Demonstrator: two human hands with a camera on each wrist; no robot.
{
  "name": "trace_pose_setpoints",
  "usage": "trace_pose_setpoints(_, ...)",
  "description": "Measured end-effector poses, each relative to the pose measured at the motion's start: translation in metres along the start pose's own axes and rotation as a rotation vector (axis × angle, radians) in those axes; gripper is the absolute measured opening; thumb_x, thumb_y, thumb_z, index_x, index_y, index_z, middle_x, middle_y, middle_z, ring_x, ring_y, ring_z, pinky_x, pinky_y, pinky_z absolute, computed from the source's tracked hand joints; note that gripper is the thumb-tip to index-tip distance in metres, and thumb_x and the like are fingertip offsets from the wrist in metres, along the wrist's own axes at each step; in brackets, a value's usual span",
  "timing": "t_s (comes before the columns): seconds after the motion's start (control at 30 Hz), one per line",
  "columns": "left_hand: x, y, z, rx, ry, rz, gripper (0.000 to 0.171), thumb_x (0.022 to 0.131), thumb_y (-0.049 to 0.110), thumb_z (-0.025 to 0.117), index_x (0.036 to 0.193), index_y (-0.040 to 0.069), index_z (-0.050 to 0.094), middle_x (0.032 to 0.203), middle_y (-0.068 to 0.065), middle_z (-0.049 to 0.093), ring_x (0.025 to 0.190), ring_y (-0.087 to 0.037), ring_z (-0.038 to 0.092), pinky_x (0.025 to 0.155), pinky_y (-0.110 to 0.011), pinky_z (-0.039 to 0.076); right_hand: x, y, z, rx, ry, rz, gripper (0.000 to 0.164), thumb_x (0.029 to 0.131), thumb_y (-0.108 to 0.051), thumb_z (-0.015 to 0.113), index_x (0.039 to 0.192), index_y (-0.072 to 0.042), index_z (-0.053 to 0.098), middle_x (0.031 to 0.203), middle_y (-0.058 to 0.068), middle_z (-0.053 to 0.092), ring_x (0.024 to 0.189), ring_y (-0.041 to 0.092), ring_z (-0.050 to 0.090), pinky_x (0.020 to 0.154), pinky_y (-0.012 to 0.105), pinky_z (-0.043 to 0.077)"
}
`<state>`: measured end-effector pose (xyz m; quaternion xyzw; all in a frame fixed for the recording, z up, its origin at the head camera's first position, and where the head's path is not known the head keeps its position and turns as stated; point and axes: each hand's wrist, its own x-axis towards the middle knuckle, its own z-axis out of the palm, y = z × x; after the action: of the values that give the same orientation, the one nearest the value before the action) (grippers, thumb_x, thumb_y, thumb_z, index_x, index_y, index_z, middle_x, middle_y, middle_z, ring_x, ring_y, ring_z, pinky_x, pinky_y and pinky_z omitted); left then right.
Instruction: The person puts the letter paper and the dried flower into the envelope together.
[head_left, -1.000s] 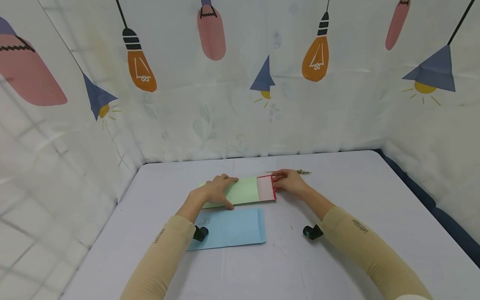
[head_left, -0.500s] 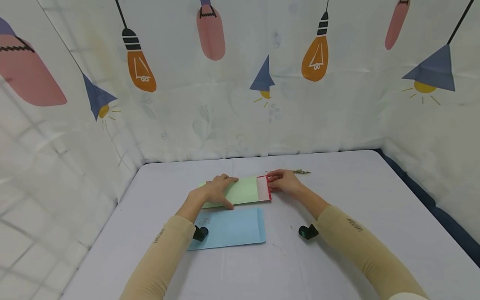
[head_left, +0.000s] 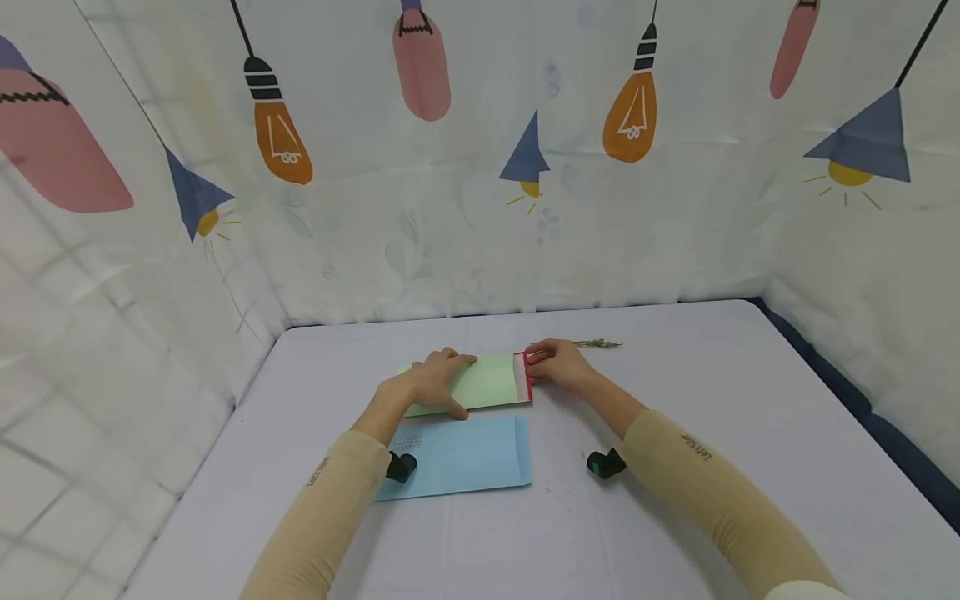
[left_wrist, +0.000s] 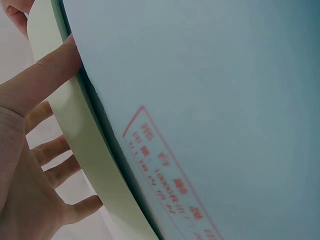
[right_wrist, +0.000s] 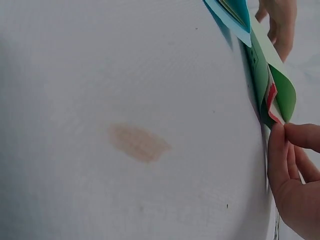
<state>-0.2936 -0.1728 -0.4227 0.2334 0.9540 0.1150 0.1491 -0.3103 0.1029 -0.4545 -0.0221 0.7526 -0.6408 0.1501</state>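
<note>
In the head view a pale green envelope (head_left: 486, 382) lies near the table's middle, its mouth facing right. My left hand (head_left: 431, 382) grips it across its width, thumb at the near edge and fingers spread toward the far edge. A whitish card with a red border (head_left: 520, 377) sits mostly inside; only a narrow strip sticks out. My right hand (head_left: 558, 364) pinches the card's red end between thumb and fingers. The right wrist view shows the green envelope's mouth (right_wrist: 285, 92) bulging open around the card. A blue envelope (head_left: 472, 457) lies just in front of the green one.
A thin dried plant sprig (head_left: 598, 342) lies behind my right hand. A white cloth covers the table (head_left: 637, 533). A white curtain (head_left: 465, 233) printed with lamps hangs beyond the far edge. Dark cameras hang under both wrists.
My right hand has moved left, sliding the card deeper into the green envelope, so its exposed strip is narrower. More of the sprig shows. My left hand has stayed in place.
</note>
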Motion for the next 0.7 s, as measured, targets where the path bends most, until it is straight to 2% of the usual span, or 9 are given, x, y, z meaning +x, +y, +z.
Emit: trace_pose_setpoints(0.7,0.000,0.000,-0.001,0.008,-0.011,-0.005,0.100,0.079,0.045,0.089,0.160,0.020,0.037,0.152,-0.012,0.041,0.139,-0.033,0.038,0.106,-0.063,0.035,0.003,0.000,0.016,0.059,-0.030,-0.029,0.041,0.091,0.011,0.069,0.131,0.008,0.060,0.114,0.022,0.064,0.092,0.027,0.070,0.083,0.038,0.059)
